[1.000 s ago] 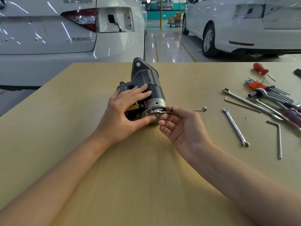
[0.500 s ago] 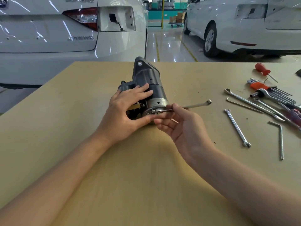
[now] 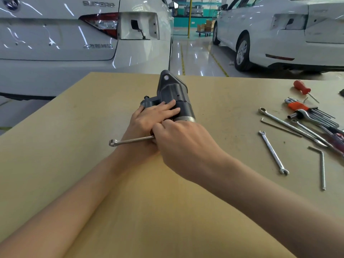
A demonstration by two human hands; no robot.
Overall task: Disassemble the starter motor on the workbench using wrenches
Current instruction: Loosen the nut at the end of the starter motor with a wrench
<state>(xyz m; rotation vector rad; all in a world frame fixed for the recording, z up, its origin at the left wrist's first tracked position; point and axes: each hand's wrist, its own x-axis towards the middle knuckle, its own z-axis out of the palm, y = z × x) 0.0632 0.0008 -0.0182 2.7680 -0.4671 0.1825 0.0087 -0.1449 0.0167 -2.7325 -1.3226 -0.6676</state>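
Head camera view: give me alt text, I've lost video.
The left hand steadies a dark starter motor on the workbench while the right hand grips a wrench at its near end. Spare wrenches lie to the right.

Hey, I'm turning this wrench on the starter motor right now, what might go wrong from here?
The dark grey starter motor is steadied only by your left hand on the bare wooden workbench, so it may roll or twist. The slim silver wrench in your right hand crosses your left wrist; a slip could strike it. The fastener is hidden, so seating is unverified.
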